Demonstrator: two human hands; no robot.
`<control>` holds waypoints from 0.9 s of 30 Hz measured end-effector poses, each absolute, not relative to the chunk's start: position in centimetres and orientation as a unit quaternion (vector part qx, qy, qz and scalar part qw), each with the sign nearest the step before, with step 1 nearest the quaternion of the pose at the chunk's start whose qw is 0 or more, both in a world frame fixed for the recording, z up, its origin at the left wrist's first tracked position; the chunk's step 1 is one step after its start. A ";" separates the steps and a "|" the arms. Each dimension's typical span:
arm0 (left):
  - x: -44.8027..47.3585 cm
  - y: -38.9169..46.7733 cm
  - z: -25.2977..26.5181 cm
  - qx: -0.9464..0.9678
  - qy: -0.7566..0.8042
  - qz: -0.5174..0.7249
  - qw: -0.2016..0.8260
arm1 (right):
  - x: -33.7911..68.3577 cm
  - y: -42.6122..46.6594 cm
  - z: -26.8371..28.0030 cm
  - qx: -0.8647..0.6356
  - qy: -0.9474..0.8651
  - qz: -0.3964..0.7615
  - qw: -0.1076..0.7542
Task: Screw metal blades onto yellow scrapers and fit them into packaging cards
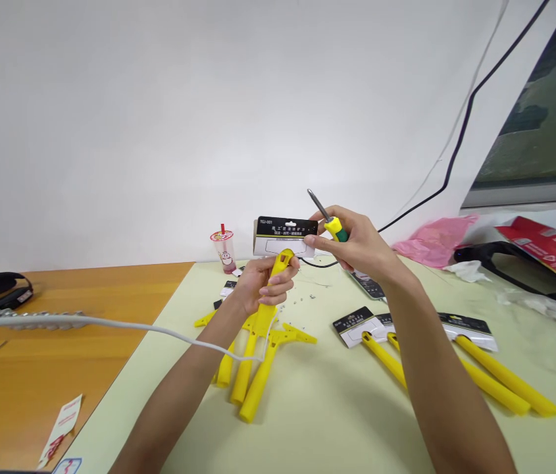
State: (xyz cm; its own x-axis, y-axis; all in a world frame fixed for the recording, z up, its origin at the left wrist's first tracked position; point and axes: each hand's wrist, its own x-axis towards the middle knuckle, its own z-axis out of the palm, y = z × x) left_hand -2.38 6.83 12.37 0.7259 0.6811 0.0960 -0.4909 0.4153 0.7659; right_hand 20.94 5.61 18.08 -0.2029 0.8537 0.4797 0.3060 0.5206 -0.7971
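Upright in my left hand (266, 288) is a yellow plastic scraper (282, 261), fingers wrapped round its handle. My right hand (359, 241) pinches the corner of a black-and-white header card (282, 228), which sits at the handle's top end. The same right hand also keeps a screwdriver (335, 228) with a yellow and green grip, its metal shaft pointing up and left. Whether the card touches the handle I cannot tell. Below my left hand, several yellow scrapers (260, 388) lie on the pale table, partly covered by my forearm.
More yellow scrapers (509, 378) with cards lie to the right. Small metal bits (302, 299) are scattered mid-table, near a lidded cup (225, 250) and a dark device (370, 287). A white cable (159, 326) crosses the left. Pink plastic (430, 242) and a red box (549, 247) stand far right.
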 end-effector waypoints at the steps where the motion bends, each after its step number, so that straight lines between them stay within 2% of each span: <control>1: -2.2 6.8 12.4 0.416 0.116 0.352 0.830 | 20.9 5.7 18.0 -0.402 -0.722 0.278 0.490; 8: -0.9 6.8 12.5 0.420 0.137 0.421 0.792 | 20.9 6.4 17.8 -0.415 -0.684 0.252 0.545; 14: -0.2 6.8 12.1 0.448 0.166 0.471 0.741 | 21.6 6.9 17.8 -0.442 -0.677 0.198 0.553; 20: 0.2 6.3 11.7 0.548 0.196 0.468 0.666 | 22.0 6.4 18.1 -0.448 -0.723 0.187 0.492; 27: 0.6 6.5 10.9 0.597 0.211 0.427 0.645 | 22.7 6.6 17.9 -0.456 -0.760 0.179 0.427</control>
State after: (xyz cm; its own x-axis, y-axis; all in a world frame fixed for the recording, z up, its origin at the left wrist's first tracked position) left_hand 0.55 6.53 10.93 0.5457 0.8036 0.2375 -0.2988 -0.0782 0.9511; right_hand 22.69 6.58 17.90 -0.2196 0.8460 0.4858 0.5400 0.5201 -0.6617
